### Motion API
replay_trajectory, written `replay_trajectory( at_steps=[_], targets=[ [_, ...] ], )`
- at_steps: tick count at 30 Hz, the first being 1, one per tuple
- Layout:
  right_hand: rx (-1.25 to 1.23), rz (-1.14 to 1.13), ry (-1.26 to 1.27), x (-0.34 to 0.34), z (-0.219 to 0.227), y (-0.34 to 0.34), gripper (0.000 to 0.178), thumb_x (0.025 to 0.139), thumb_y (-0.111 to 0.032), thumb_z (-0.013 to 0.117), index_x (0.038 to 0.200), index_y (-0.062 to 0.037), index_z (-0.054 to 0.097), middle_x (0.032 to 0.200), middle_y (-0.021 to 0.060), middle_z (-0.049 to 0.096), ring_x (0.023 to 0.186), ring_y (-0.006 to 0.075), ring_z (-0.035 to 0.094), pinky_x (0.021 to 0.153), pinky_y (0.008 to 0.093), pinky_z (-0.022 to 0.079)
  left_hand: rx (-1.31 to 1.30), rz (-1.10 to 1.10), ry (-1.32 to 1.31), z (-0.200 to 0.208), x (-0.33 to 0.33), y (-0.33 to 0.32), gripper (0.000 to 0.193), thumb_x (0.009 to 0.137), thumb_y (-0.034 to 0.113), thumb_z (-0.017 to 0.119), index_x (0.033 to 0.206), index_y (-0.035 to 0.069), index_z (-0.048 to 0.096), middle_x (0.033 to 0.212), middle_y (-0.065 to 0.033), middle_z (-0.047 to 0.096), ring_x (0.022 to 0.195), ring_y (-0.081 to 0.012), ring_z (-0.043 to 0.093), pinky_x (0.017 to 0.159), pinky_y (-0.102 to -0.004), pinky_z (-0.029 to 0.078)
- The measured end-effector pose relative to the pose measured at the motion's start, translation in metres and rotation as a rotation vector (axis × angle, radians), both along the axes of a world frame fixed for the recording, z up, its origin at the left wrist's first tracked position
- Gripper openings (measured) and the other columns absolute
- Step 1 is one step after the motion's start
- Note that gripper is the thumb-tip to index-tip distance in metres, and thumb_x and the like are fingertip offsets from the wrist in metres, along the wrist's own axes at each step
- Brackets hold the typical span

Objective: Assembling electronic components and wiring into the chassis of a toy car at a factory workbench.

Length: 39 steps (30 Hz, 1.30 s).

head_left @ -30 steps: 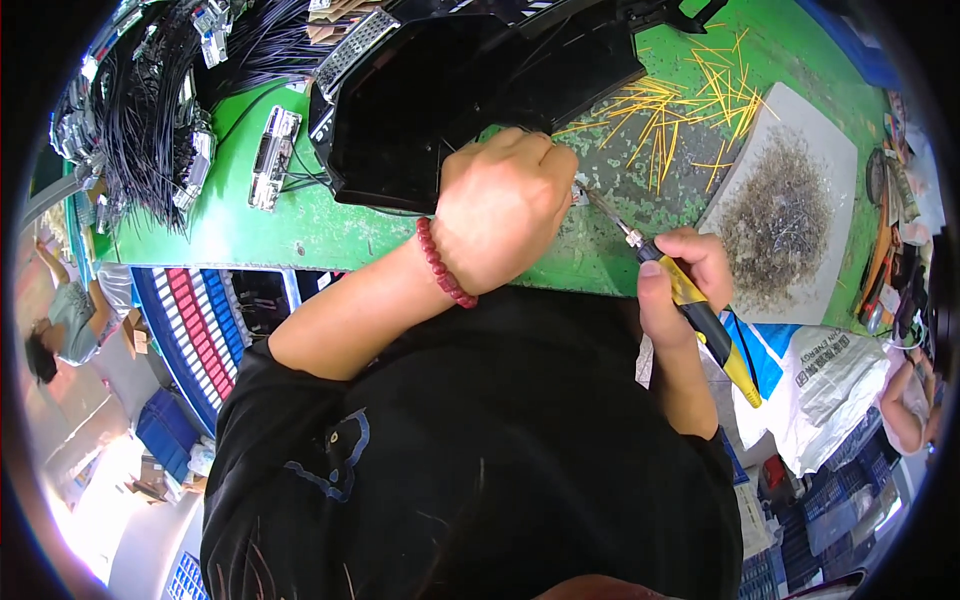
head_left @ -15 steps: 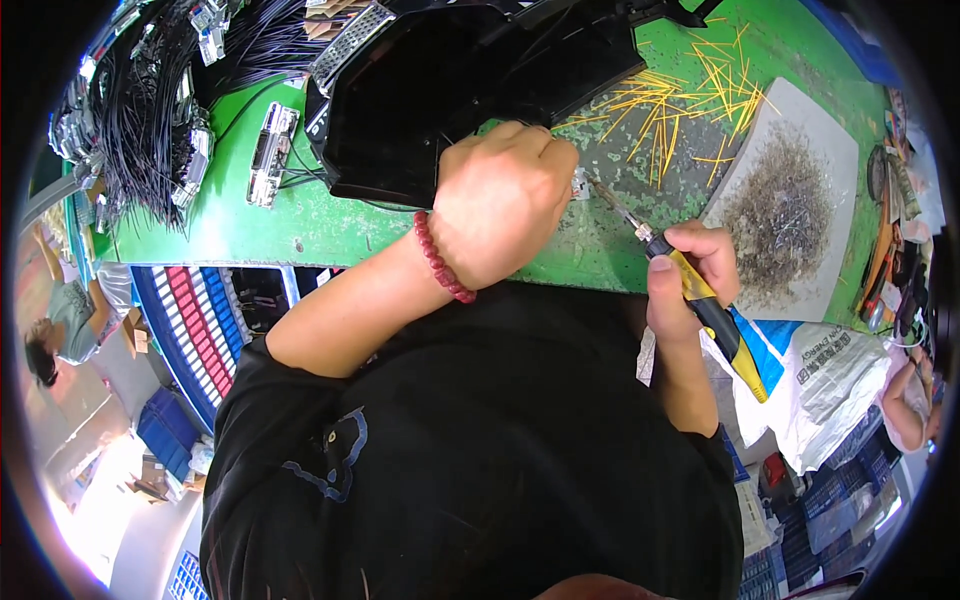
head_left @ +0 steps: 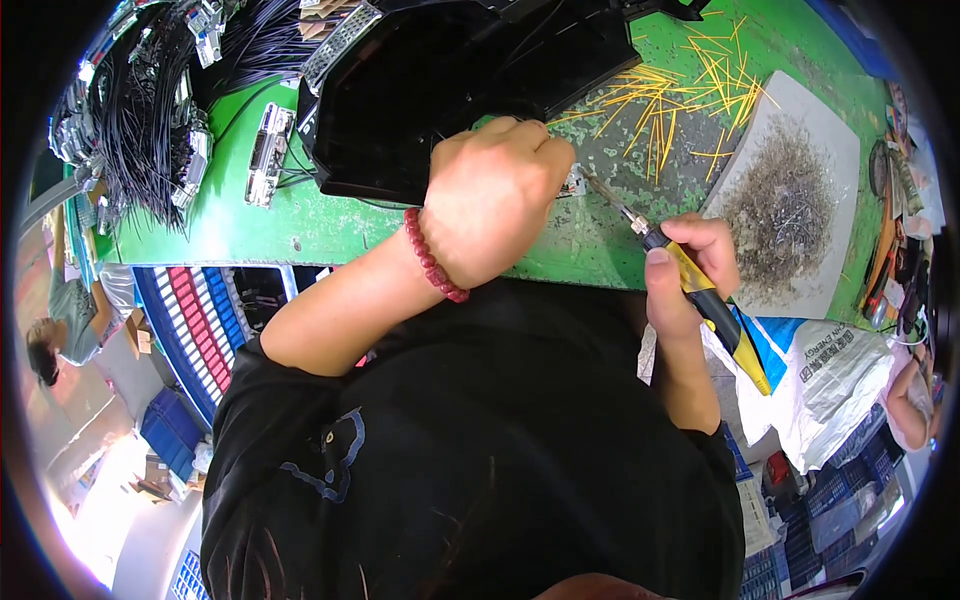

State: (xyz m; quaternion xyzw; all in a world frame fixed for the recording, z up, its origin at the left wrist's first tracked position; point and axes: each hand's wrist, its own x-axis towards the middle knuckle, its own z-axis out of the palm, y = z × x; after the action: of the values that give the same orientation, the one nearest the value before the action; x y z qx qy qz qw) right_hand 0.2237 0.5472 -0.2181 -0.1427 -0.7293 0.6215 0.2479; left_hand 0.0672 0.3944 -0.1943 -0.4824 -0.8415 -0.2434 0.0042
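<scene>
The small grey part sits on the worn green table, near the middle of it and closer to the near edge than the far one. The left hand is curled over the part and holds it down, so most of it is hidden. I cannot tell which way the part's long side runs.

The thin metal tool with a yellow and black handle is gripped in the right hand, with the fingers closed tight around the handle. The tool's long line runs from the near right up toward the far left. Its tip points at the part and looks like it touches it.

I think the work on this part is in the middle, not finished, because the tip is on it. Past the hands, many thin yellow sticks lie loose. A grey board with a heap of tiny metal bits sits toward the right edge. A big black shiny panel lies along the far edge.
</scene>
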Motion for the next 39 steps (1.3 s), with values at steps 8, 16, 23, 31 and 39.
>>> replay_trajectory(
  at_steps=[8,16,23,31,39],
  targets=[
    [0.027,0.043,0.015,-0.0044,-0.0015,0.0008,0.023,0.079,-0.012,0.072,0.093,-0.0001,0.057,0.075,0.0032,0.055,0.061,0.0061,0.044,0.055,0.0213,0.035,0.006,-0.001,0.002,-0.0016,0.0001,0.0007,0.011,0.073,0.007,0.068,0.070,0.008,0.058,0.070,-0.0044,0.057,0.068,-0.0240,0.060,0.054,-0.0345,0.049],
    [-0.083,0.005,0.093,-0.0003,-0.0020,-0.0039,0.023,0.081,-0.009,0.071,0.095,0.0007,0.055,0.087,0.0091,0.057,0.072,0.0102,0.049,0.063,0.0233,0.039,0.012,-0.032,0.011,0.0001,-0.0015,0.0015,0.012,0.073,0.005,0.067,0.069,0.008,0.056,0.070,-0.0043,0.057,0.069,-0.0232,0.060,0.054,-0.0341,0.049],
    [0.015,0.027,0.016,-0.0026,-0.0002,0.0000,0.023,0.080,-0.009,0.072,0.094,0.0000,0.056,0.080,0.0052,0.056,0.064,0.0077,0.046,0.059,0.0220,0.037,0.003,-0.026,0.008,0.0002,-0.0007,0.0012,0.011,0.073,0.005,0.067,0.069,0.008,0.056,0.070,-0.0041,0.057,0.069,-0.0228,0.060,0.054,-0.0336,0.049],
    [0.048,0.061,0.026,-0.0050,-0.0022,0.0014,0.022,0.079,-0.008,0.071,0.093,0.0000,0.057,0.079,0.0052,0.056,0.064,0.0077,0.046,0.058,0.0223,0.037,0.011,-0.025,0.024,0.0005,-0.0014,0.0019,0.010,0.074,0.006,0.067,0.070,0.007,0.057,0.071,-0.0044,0.058,0.069,-0.0229,0.060,0.054,-0.0334,0.049],
    [0.065,0.036,0.031,0.0007,-0.0019,0.0016,0.024,0.082,-0.012,0.071,0.096,-0.0004,0.054,0.081,0.0059,0.055,0.067,0.0086,0.046,0.060,0.0223,0.036,0.005,-0.026,0.018,0.0005,-0.0012,0.0015,0.010,0.073,0.006,0.067,0.070,0.007,0.058,0.072,-0.0045,0.059,0.069,-0.0231,0.061,0.055,-0.0337,0.050]
  ],
)
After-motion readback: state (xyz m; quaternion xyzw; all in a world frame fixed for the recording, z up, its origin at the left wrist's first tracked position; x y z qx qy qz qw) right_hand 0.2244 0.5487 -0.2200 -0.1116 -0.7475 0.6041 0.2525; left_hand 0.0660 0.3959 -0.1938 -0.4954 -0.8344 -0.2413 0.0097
